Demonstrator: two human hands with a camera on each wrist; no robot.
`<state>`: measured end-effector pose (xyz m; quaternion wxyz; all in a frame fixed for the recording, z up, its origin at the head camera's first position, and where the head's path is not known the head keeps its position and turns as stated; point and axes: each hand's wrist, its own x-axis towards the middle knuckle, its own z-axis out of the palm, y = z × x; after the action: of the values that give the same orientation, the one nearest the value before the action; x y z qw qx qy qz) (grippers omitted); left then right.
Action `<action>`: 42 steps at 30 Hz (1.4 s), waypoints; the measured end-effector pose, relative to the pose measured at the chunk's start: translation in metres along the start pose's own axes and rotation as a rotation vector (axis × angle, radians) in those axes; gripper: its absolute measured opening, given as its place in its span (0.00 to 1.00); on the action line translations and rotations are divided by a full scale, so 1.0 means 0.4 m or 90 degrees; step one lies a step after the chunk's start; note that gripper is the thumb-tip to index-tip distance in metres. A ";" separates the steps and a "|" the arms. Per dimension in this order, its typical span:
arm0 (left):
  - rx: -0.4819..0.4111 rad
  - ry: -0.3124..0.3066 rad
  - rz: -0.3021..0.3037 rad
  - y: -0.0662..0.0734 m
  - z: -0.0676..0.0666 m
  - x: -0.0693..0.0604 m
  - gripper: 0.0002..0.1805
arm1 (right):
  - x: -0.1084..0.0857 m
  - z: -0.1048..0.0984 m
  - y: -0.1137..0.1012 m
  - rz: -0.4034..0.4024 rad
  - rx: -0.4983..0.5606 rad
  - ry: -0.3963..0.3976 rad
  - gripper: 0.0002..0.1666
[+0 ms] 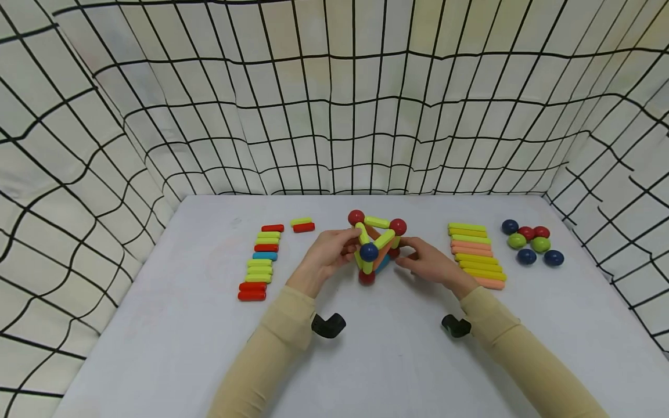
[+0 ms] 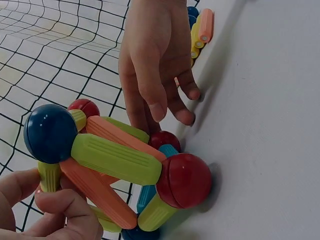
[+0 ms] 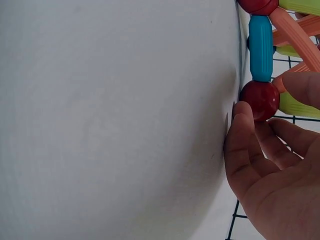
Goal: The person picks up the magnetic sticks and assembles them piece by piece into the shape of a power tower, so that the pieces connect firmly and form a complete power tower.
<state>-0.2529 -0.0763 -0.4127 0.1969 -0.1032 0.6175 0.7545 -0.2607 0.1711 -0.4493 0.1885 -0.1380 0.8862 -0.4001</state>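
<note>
A frame of magnetic rods and balls [image 1: 385,238] stands on the table between my hands. A dark blue ball [image 2: 50,133] is at a near upper corner; red balls mark several others, joined by yellow-green, orange and blue rods. From the left, my left hand [image 1: 330,253] pinches a yellow-green rod [image 2: 49,176] beside the blue ball, between thumb and finger. My right hand [image 1: 432,262] is at the frame's right side, fingers loosely bent around a lower red ball [image 3: 260,101]. A fingertip appears to touch that ball; no firm grip shows.
Loose red, yellow-green and blue rods [image 1: 265,255] lie in a column on the left, with two more rods [image 1: 304,227] nearer the middle. Yellow and orange rods [image 1: 477,253] line the right. Beyond them sit several balls [image 1: 540,244]. Black netting [image 1: 355,104] surrounds the table's back and sides.
</note>
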 end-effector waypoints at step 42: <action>0.302 0.035 0.209 0.002 -0.023 -0.047 0.21 | -0.045 0.008 0.022 -0.007 0.017 -0.023 0.29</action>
<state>-0.2371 -0.0884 -0.4065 0.0736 0.0263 0.7902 0.6079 -0.2442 0.1819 -0.4539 0.2043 -0.1477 0.8763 -0.4104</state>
